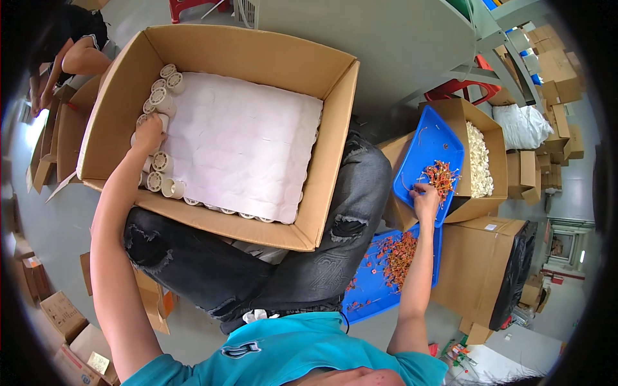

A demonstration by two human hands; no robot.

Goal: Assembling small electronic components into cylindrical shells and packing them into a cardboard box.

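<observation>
A big open cardboard box (257, 45) rests across my knees. A white sheet (244, 141) covers most of its inside, over round white plastic parts whose edges show along the rim. A row of similar round, cup-like white plastic parts (162, 162) stands along the box's left side. My left hand (149, 134) reaches into that row, its fingers closed round one white plastic part. At the right, my right hand (425, 201) is at the upper blue tray (428, 132), fingers pinched at the edge of a pile of small red parts with thin leads (441, 179); its fingertips are partly hidden.
A lower blue tray (360, 312) holds more red parts. Behind the trays, a carton (499, 151) contains many small cream-coloured pieces. A tall carton (473, 264) with a black liner stands at right. Another person (84, 55) bends over cartons at far left. A grey machine (380, 45) stands ahead.
</observation>
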